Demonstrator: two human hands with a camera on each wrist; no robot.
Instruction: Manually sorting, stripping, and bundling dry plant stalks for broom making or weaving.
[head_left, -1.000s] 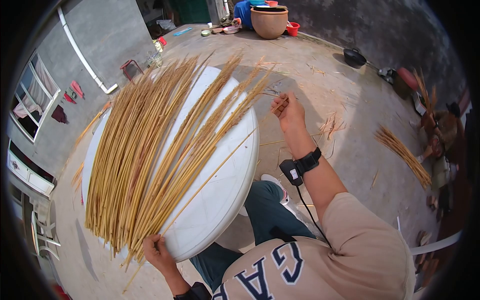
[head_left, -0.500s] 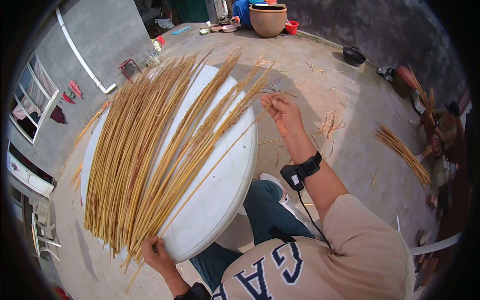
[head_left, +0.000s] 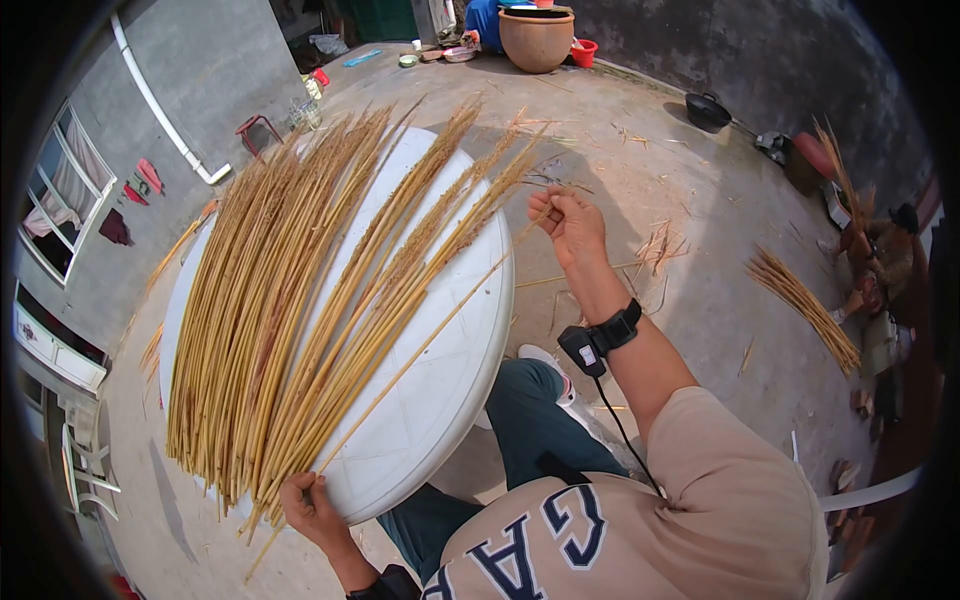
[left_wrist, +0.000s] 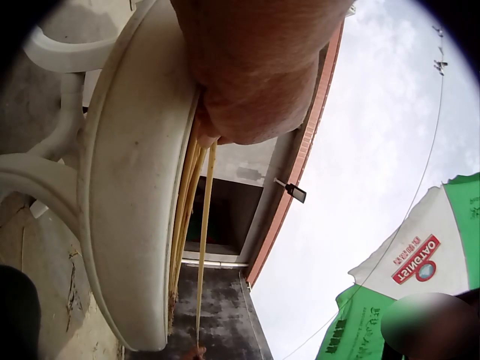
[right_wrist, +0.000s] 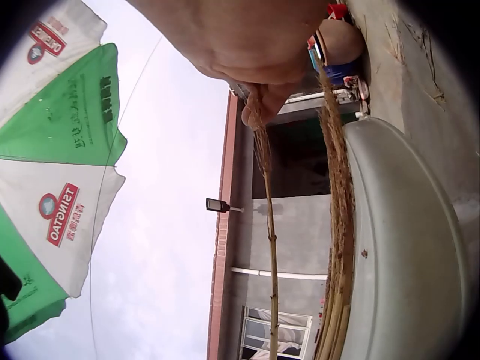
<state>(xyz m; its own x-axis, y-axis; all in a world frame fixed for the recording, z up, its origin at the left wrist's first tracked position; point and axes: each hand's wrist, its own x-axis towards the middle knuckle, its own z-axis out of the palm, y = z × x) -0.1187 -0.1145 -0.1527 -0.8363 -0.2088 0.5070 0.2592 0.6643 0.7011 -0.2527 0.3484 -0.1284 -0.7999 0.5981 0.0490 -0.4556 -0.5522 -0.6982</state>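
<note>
A thick spread of dry yellow stalks (head_left: 250, 330) with feathery brown heads covers the left part of a round white table (head_left: 400, 430). The left hand (head_left: 315, 510) pinches the lower end of a single stalk (head_left: 405, 370) at the table's near edge, beside the other stalk ends. Past the right side of the table, the right hand (head_left: 572, 232) pinches that stalk's feathery top. In the right wrist view the stalk (right_wrist: 272, 255) hangs from the fingers, apart from the bundle (right_wrist: 337, 262). The left wrist view shows the stalk (left_wrist: 204, 225) running out from the left hand (left_wrist: 251, 75).
Another person (head_left: 890, 250) sits at the far right near a pile of stalks (head_left: 805, 310) on the ground. A clay pot (head_left: 537, 42), a red bucket (head_left: 584, 54) and a black pan (head_left: 708, 112) stand at the back. Loose straw (head_left: 660, 250) lies on the concrete.
The right hand has moved left and slightly down from its place a second ago, and its fingers now pinch the stalk's top. The left hand has hardly moved.
</note>
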